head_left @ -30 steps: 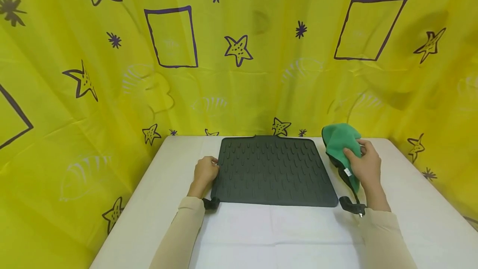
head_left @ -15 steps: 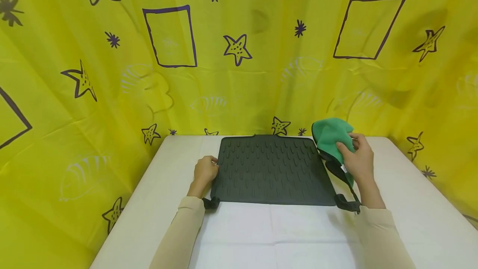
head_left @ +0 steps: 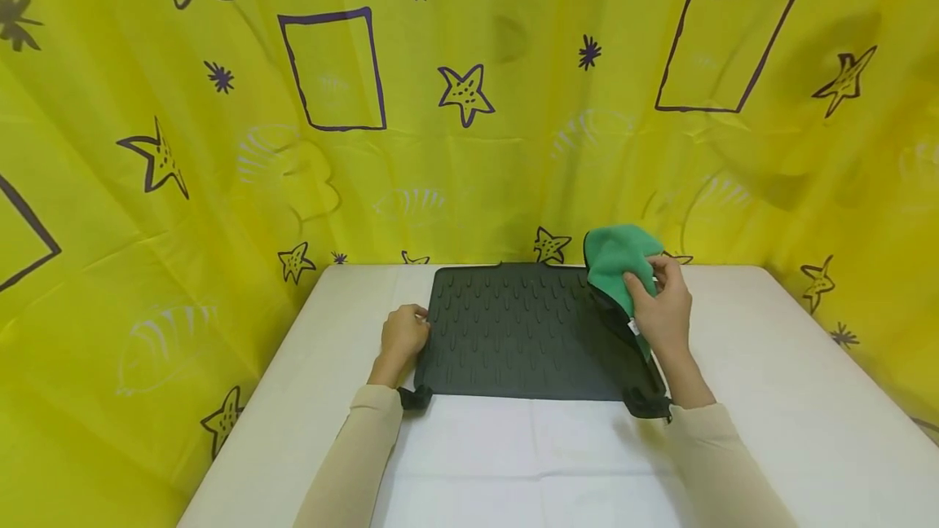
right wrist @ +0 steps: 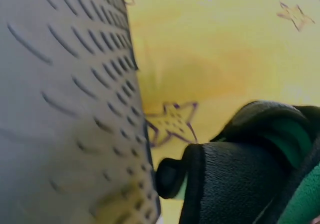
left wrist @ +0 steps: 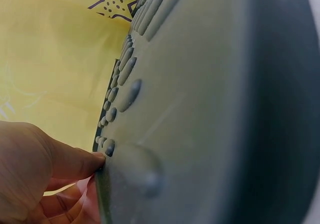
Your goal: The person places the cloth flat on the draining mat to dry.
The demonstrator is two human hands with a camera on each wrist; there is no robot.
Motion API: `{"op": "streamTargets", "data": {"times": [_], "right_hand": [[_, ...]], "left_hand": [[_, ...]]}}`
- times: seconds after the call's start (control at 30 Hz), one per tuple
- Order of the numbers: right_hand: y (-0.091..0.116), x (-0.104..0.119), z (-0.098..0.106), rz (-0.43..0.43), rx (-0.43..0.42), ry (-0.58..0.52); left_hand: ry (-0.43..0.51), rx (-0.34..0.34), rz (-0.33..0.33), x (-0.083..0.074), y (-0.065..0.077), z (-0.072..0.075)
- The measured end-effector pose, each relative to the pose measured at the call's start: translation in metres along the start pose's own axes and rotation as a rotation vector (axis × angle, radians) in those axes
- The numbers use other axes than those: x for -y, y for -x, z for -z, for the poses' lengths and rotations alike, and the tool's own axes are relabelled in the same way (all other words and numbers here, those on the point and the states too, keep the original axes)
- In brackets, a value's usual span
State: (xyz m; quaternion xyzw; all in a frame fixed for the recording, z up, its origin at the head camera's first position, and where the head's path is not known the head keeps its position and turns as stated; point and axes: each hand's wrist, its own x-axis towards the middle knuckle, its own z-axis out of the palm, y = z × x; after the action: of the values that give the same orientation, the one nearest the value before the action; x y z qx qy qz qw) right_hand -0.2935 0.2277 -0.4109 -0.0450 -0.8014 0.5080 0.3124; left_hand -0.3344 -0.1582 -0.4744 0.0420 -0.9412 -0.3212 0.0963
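Observation:
A dark grey mat (head_left: 506, 336) with rows of raised oblong bumps lies on the table in the head view. At its left edge my left hand (head_left: 403, 332) pinches the rim; in the left wrist view the thumb of that hand (left wrist: 45, 169) presses on the mat (left wrist: 200, 114) edge with fingers behind it. Over the mat's right side, my right hand (head_left: 666, 312) grips a bunched green cloth (head_left: 619, 257) with black edging and a small white tag. The right wrist view shows the cloth's black underside (right wrist: 232, 184) beside the bumpy mat (right wrist: 55, 79).
The white table (head_left: 469, 463) extends in front of the mat and to both sides. Behind it hangs a yellow curtain (head_left: 506, 178) with stars and squares. Black wrist cameras (head_left: 416, 398) sit at both cuffs, the right camera (head_left: 645, 403) over the mat's front right corner.
My right hand has carried the green cloth leftward, from beside the mat to over its right part. The left hand stays at the mat's left edge.

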Motion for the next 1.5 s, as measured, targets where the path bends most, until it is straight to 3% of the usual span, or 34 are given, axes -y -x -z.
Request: {"op": "streamTargets", "data": {"times": [0.27,0.47,0.83,1.03,1.27,1.5], "right_hand": [[0.018,-0.003,-0.036,0.068,-0.007,-0.066],[0.029,-0.007,-0.053,0.083,0.058,-0.085],[0.039,-0.013,-0.065,0.059,0.321,0.110],[0.044,-0.017,-0.068,0.088,0.463,0.191],[0.046,-0.016,-0.066,0.076,0.634,0.261],[0.044,-0.014,-0.065,0.135,0.827,0.260]], "left_hand": [[0.003,0.005,0.012,0.000,0.000,0.000],[0.002,0.003,0.011,0.001,-0.001,0.000],[0.001,0.008,0.015,0.000,-0.002,0.001],[-0.003,0.005,0.019,0.001,-0.003,0.000],[0.001,0.007,0.008,0.000,-0.001,0.001],[-0.009,0.004,0.016,-0.001,-0.001,0.001]]}}
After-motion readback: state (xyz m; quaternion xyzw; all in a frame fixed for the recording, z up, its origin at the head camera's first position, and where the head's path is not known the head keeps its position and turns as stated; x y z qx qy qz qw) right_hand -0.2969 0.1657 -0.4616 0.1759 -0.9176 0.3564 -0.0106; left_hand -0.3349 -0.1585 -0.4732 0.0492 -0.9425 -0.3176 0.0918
